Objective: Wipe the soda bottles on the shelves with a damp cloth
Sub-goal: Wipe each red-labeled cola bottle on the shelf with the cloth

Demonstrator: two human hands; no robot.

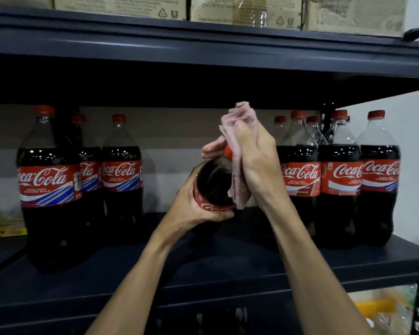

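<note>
Brown cola fills the clear plastic soda bottle with the red cap (213, 182) that I hold. It is tipped toward me, in front of the gap in the middle of the dark blue metal shelf (228, 264). I cannot see its bottom, so I cannot tell if it sits on the shelf. My left hand (198, 211) grips it around the red label, with the fingers curled tight under it. My right hand (257, 163) holds the soft pink cloth (240, 117) bunched up against the neck and the cap. My thumb presses on the cloth and my fingers (212, 147) wrap round the far side.

I think I am rubbing the top part now, and the big belly is not wiped yet. The bottle looks full and heavy. If the damp cloth makes the plastic slippy, my left hand could lose it and it could drop. If I rub the cap too hard, I might twist it loose.

Three more cola bottles (51, 180) stand to the left, and a bunch of cola bottles (339, 182) stands close together to the right. My elbows could bump them when I set this one down in the gap. The dark upper shelf (203, 44) hangs low over the caps, with brown cardboard boxes (121, 6) on top. A yellow packet (7, 228) lies at the far left.
</note>
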